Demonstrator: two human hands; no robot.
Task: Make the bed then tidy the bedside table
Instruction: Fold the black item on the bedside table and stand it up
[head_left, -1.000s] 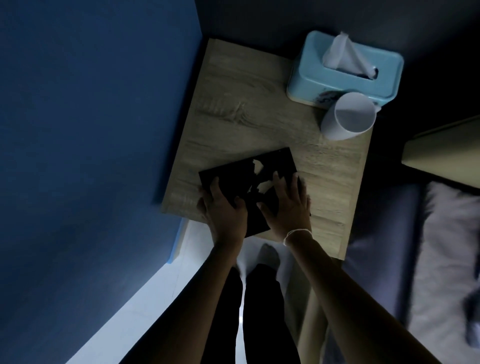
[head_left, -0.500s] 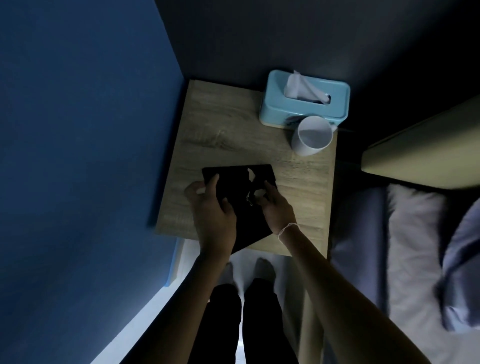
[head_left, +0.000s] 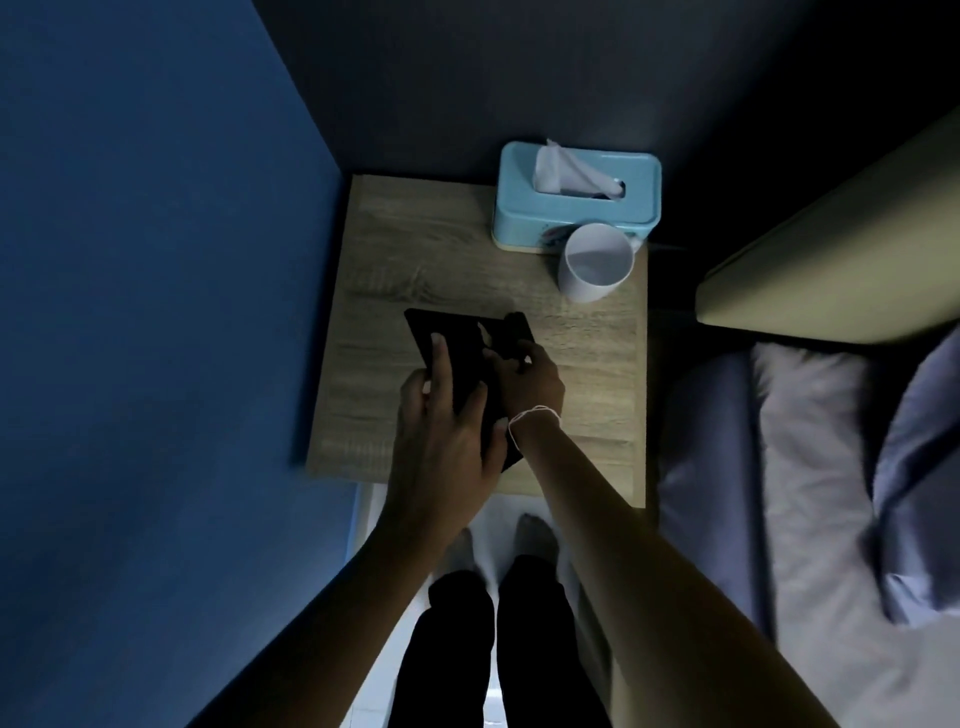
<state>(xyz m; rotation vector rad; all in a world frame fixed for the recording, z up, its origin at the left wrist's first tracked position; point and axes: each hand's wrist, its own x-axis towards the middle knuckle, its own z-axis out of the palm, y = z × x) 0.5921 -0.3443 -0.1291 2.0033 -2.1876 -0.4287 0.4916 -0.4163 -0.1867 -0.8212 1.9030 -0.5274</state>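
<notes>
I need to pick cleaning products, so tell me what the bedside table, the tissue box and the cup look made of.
Bedside table: wood or wood-look laminate, matt, with pale grain streaks.
Tissue box: probably plastic, smooth light blue with rounded moulded corners.
Cup: plastic or ceramic, plain white; the dim light leaves it open.

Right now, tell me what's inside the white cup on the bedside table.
The white cup stands upright in front of the blue tissue box. Its visible inner wall and bottom look bare; nothing shows. The near inner wall is hidden behind the rim, and the dim light could hide a little liquid.
</notes>
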